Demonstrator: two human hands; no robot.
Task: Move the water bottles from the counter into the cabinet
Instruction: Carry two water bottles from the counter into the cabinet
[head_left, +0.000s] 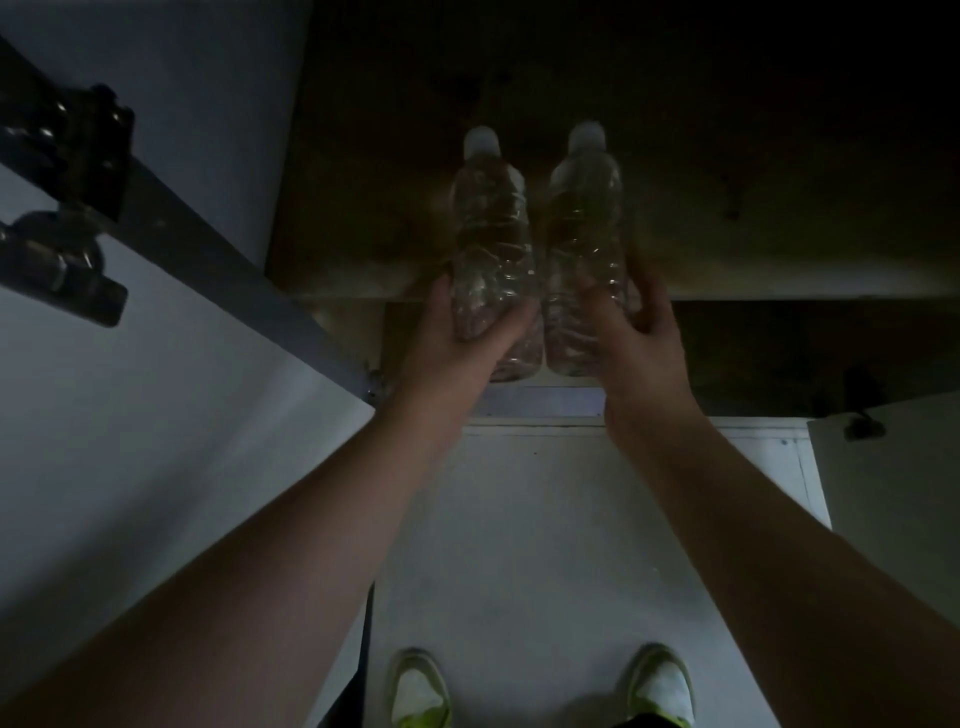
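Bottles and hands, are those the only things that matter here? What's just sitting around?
For the job:
left bottle, in the left hand
right bottle, in the right hand
cabinet shelf
open door

Just there:
hinge
shoes
floor

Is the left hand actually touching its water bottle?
Touching. The head view shows the left hand wrapped around the lower part of the left bottle, with its thumb pressed across the front.
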